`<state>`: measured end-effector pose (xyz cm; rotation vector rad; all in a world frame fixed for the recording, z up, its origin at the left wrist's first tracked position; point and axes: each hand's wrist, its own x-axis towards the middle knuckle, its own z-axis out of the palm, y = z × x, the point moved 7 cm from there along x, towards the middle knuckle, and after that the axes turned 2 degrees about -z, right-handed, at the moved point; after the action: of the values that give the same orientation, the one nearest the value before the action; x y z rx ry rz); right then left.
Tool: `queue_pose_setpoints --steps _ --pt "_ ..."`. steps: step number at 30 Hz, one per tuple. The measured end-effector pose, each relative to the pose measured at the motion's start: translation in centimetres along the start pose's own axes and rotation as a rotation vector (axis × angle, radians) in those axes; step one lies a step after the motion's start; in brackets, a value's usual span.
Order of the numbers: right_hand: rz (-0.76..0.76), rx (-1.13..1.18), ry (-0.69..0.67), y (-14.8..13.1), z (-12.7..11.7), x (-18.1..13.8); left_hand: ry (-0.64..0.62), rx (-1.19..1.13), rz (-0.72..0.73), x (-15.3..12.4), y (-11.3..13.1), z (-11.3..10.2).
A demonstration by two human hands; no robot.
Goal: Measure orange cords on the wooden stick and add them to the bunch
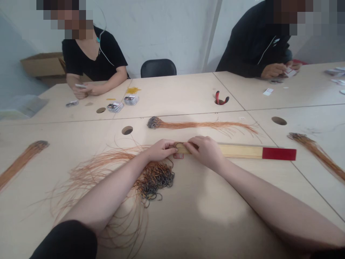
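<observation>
**Both hands at board's plain end**

Left hand (pixel 163 149): thumb and fingers together at the board (pixel 241 151) tip opposite its red end (pixel 279 154); can't tell what's pinched. Right hand (pixel 206 149): curled over board alongside, hold unclear. Hook pile (pixel 157 178) nearside of board's plain end; hook bundle (pixel 183 125) beyond board.

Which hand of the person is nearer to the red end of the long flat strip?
Right. The right hand is over the strip, left of the red end; the left hand is farther away, at the strip's opposite end.
</observation>
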<state>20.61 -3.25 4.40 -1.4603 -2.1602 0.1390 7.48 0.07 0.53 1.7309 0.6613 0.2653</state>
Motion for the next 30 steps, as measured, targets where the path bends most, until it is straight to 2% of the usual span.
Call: queue_pose_setpoints --steps 7,18,30 --pt "-0.019 -0.011 0.027 0.03 -0.01 -0.03 0.031 0.087 0.035 0.1 0.28 -0.29" --pt "0.013 -0.012 -0.033 -0.11 0.27 0.05 0.008 0.1 -0.013 -0.03 -0.32 -0.18" --pt "0.027 -0.057 -0.027 -0.49 0.61 -0.22 -0.006 -0.043 -0.113 -0.18 -0.22 -0.06"
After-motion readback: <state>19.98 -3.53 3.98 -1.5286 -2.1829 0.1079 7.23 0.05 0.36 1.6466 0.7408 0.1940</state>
